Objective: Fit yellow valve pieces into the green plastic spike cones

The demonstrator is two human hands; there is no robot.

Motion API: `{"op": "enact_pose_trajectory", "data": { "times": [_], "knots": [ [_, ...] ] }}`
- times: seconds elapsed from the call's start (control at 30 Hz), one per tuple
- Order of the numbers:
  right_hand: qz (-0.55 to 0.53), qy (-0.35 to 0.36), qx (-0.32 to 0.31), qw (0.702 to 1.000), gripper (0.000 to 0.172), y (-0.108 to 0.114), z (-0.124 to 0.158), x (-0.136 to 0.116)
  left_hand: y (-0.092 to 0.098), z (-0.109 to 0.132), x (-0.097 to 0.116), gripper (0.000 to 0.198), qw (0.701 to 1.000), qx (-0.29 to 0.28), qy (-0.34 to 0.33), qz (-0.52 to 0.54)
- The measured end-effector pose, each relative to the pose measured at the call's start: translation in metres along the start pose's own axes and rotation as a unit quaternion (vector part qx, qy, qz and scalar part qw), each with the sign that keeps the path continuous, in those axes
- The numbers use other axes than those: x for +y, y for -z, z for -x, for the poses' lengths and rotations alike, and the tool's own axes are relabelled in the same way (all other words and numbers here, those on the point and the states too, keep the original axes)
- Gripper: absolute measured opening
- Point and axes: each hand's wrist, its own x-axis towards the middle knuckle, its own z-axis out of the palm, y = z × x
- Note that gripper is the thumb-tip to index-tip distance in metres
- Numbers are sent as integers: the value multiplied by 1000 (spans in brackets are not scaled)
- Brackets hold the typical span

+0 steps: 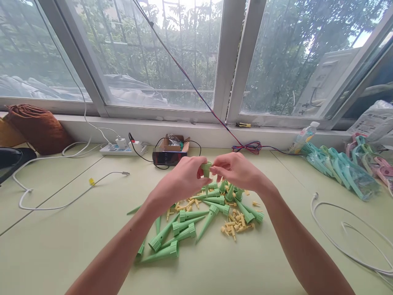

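Head camera view: near the centre of the frame, the left hand (184,174) pinches a light-green, tapered plastic spike (206,168) between thumb and fingers, cup end up and point down, above the pale-green surface (92,254). The right hand (236,170) has its fingertips bunched at the cup's rim; whether they grip a small part cannot be told. If they pushed off-centre, the spike could tilt or slip free, since its narrowing shape gives the left hand little to hold. Anything dropped would probably be lost in the clutter below, where loose light-green plastic spikes (189,230) spread toward lower centre and small pale-yellow plastic pegs (232,232) lie to their right. The left forearm (119,241) passes close to the leftmost spikes, so a low sweep could nudge or roll them.
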Motion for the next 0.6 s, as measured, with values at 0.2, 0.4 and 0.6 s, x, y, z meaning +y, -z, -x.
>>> {"op": "enact_pose_trajectory", "data": {
  "times": [0.2,0.4,0.6],
  "knots": [
    [8,5,15,1000,26,-1,-1,1,0,-2,0,16,1000,5,19,12],
    [6,4,29,1000,28,-6,-3,1,-1,-3,2,21,999,4,38,20],
    [-16,-17,71,997,30,-7,-5,0,1,0,6,25,999,23,14,19]
  ]
}}
